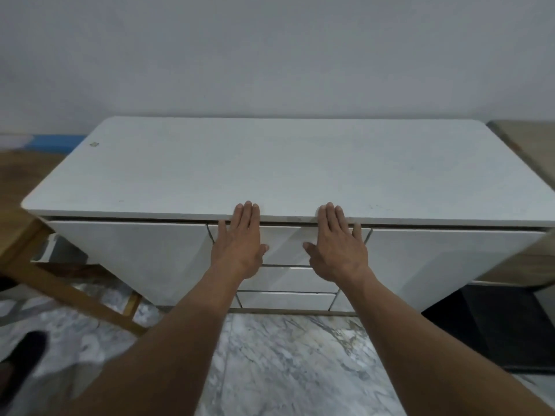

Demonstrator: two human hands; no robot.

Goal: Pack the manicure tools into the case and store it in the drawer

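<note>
A white cabinet [285, 169] stands against the wall, with a column of three drawers in its middle. The top drawer [285, 244] is shut flush with the front. My left hand [240, 238] lies flat on the drawer's left part, fingers reaching up to the top's edge. My right hand [338, 241] lies flat on its right part in the same way. Both hands hold nothing. No manicure case or tools are in view.
Two lower drawers [288, 280] sit below my hands. A wooden chair frame [60, 283] stands at the left of the cabinet. A dark mat [495, 325] lies on the marble floor [285, 364] at the right. A dark shoe [21, 358] shows at bottom left.
</note>
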